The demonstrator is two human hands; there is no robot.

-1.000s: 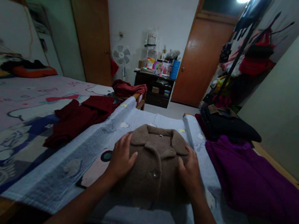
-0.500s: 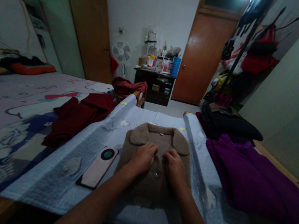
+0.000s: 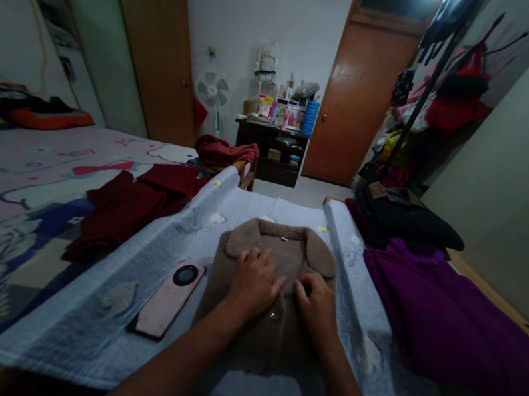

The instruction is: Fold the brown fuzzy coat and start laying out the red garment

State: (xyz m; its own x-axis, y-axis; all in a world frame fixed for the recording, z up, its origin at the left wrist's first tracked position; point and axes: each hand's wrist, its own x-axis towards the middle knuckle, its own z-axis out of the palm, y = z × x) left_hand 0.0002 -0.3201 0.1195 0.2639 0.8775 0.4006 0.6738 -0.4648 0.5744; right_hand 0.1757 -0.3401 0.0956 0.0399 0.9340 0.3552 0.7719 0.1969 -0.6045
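Note:
A folded brown garment (image 3: 253,341) with a wide fleecy collar and a round button lies on a pale blue cloth (image 3: 86,323). My left hand (image 3: 256,284) rests on its front just below the collar, palm down, fingers apart. On the other side of the front opening, my right hand (image 3: 315,301) touches the fabric, its thumb and index finger bent with a gap between them. The button shows between the two hands. Left of the garment lies a pink phone (image 3: 166,303) with a round black camera ring.
Dark red clothing (image 3: 141,204) lies on the patterned bed (image 3: 58,157) at the left. A purple garment (image 3: 457,318) and dark folded clothes (image 3: 408,218) are at the right. Beyond stand a white fan (image 3: 212,91), a black cabinet (image 3: 272,152) and a wooden door (image 3: 349,97).
My left hand has opened from a pinch and spread flat on the garment. My right hand has loosened and moved slightly right and nearer. The view has shifted slightly.

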